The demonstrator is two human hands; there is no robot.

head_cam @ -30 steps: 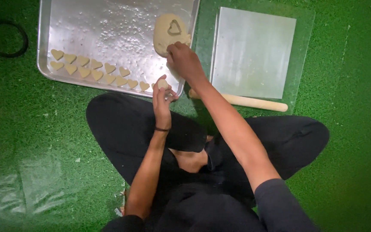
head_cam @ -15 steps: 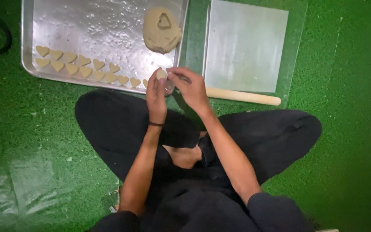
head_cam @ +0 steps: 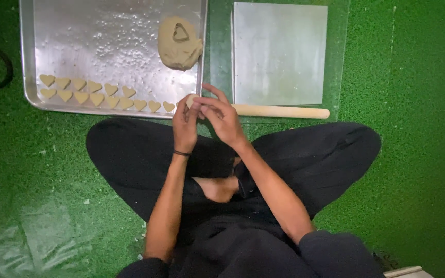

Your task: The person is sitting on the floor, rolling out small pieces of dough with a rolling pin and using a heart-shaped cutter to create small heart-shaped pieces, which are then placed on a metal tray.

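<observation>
Setting: a person sits cross-legged on a green mat, with a metal tray just ahead of the knees.
Left hand: the left hand is curled, fingertips closed on a small pale piece of dough held above the tray's near right corner.
Right hand: the right hand meets the left, its thumb and first fingers pinched on the same piece while one finger sticks up free.
Piece in hand: it is mostly hidden by the fingers, so its exact shape cannot be told; it looks like one of the cut hearts.
Cut hearts: two rows of heart-shaped pieces lie along the tray's near edge, the last one just left of the hands.
Dough lump: a flattened lump of dough sits at the tray's far right, with a heart cutter pressed into its top.
Beside the tray: a clear board carries a grey sheet, and a wooden rolling pin lies along its near edge, close to the right hand.
Doing it well: a light pinch with the fingertips alone seems wise, since soft dough dents easily; supporting the piece from beneath and keeping it flat should help its outline hold.
Risk: squeezing or twisting would likely blur the edges.
</observation>
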